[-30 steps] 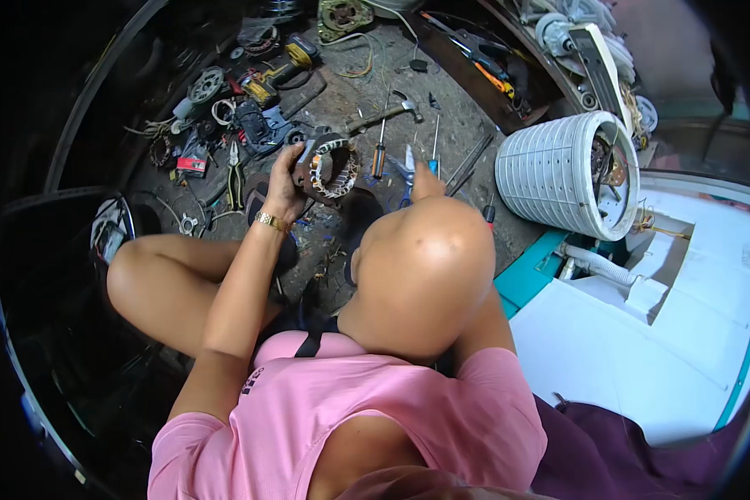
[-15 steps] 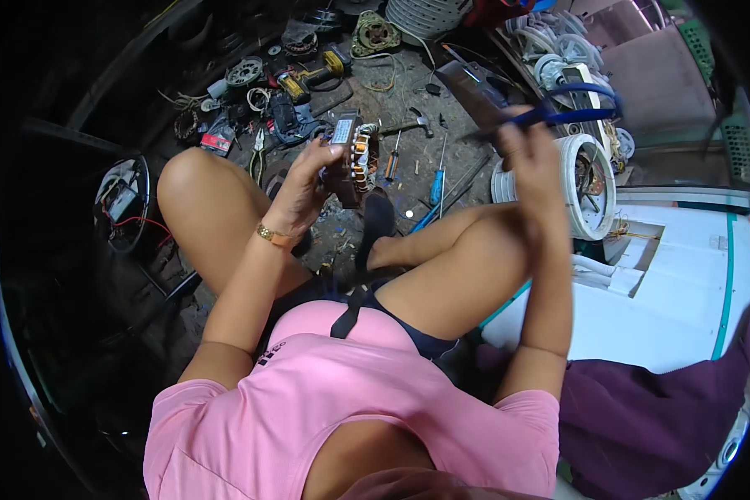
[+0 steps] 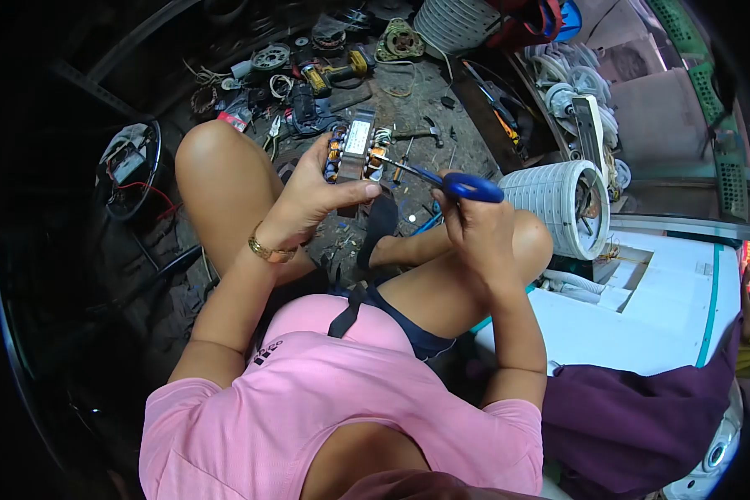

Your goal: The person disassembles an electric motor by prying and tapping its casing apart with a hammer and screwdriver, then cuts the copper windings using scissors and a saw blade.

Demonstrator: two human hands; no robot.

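Note:
A motor stator [image 3: 357,143] with copper windings and a white label is gripped in my left hand [image 3: 312,193], its thumb along the lower edge. My right hand [image 3: 480,233] holds blue-handled scissors [image 3: 472,187]. Their blades point left, and the tip is at the windings on the stator's right side. Whether the tip touches the windings cannot be made out. On the floor behind the stator lies a hammer [image 3: 432,131], with a screwdriver [image 3: 402,163] nearer to me.
A yellow drill [image 3: 356,67], pliers [image 3: 273,133] and motor parts lie on the floor ahead. To the right are a white perforated drum [image 3: 550,200] and a white panel [image 3: 683,292]. A tray with tools [image 3: 483,108] stands behind the drum.
My right hand picked up the scissors, raised them, then brought them left and down to the stator. My left hand has turned the stator so its labelled side faces up.

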